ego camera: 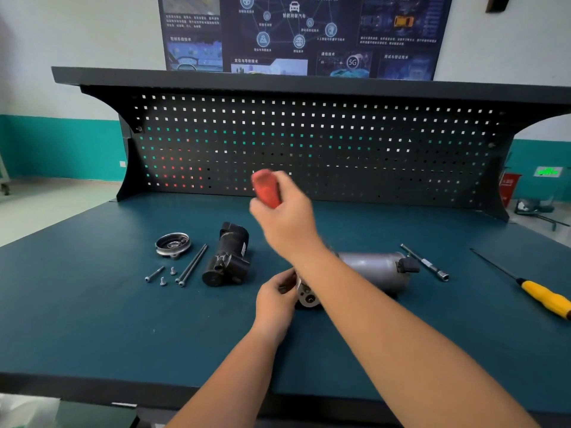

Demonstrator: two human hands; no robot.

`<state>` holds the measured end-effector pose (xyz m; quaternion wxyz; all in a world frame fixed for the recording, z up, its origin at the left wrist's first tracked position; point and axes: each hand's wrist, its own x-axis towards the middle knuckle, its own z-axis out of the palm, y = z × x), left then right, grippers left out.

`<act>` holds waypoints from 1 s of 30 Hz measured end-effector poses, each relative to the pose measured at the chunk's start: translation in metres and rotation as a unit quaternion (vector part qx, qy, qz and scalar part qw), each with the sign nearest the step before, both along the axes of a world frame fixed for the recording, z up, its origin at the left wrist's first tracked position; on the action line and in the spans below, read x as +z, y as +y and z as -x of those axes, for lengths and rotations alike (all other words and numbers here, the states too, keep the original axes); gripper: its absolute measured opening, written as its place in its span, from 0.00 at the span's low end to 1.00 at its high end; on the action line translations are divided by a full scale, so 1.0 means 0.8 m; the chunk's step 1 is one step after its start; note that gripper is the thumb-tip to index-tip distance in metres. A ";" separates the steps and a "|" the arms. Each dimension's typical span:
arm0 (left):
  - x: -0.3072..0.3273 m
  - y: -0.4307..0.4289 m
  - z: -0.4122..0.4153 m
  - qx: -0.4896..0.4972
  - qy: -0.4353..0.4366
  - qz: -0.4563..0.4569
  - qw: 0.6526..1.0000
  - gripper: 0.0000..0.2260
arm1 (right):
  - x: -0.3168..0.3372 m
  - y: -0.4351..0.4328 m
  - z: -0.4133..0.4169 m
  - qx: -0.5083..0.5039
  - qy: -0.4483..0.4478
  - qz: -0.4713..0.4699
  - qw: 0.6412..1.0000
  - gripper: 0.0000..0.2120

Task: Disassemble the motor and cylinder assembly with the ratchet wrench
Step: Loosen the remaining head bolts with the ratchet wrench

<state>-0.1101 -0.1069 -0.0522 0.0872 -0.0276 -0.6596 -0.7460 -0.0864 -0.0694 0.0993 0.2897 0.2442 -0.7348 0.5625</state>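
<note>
Screws (pixel 154 274) and the black motor housing (pixel 227 257) lie loose at the left of the counter (pixel 92 304). Left grip (pixel 275 299) pinches the near end of the silver cylinder (pixel 375 267), which lies mid-counter; it should brace hard against rolling. Right grip (pixel 285 219) is wrapped round the red handle of the ratchet wrench (pixel 265 188); short, square swings would keep its hidden head seated.

Workshop: workbench (pixel 92 304) with pegboard back (pixel 309 143), automotive tech poster (pixel 302 35) above.
</note>
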 end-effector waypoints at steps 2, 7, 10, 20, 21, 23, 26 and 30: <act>0.001 0.002 -0.003 -0.011 0.004 -0.005 1.000 0.13 | 0.004 0.023 0.004 -0.036 -0.007 0.103 0.994 0.14; 0.001 0.004 -0.002 -0.018 -0.001 -0.042 0.999 0.13 | -0.012 0.087 0.011 -0.084 -0.054 0.430 0.897 0.11; 0.004 0.005 -0.004 -0.016 -0.002 -0.048 0.999 0.13 | -0.042 0.116 0.006 -0.117 -0.059 0.583 0.802 0.10; 0.005 0.006 -0.005 -0.017 -0.002 -0.058 0.998 0.13 | -0.115 0.131 -0.005 -0.147 -0.132 0.739 0.644 0.05; 0.005 0.006 -0.004 -0.016 -0.001 -0.057 0.998 0.13 | -0.108 0.130 -0.005 -0.150 -0.114 0.723 0.664 0.05; 0.005 0.005 -0.004 -0.015 0.001 -0.054 0.998 0.15 | -0.087 0.125 -0.004 -0.143 -0.068 0.680 0.716 0.07; 0.005 0.005 -0.004 -0.016 0.001 -0.048 0.999 0.16 | -0.050 0.111 -0.002 -0.116 -0.026 0.595 0.795 0.09; 0.008 0.005 -0.009 -0.017 0.003 -0.035 0.999 0.16 | -0.016 0.075 0.004 -0.118 -0.013 0.405 0.907 0.11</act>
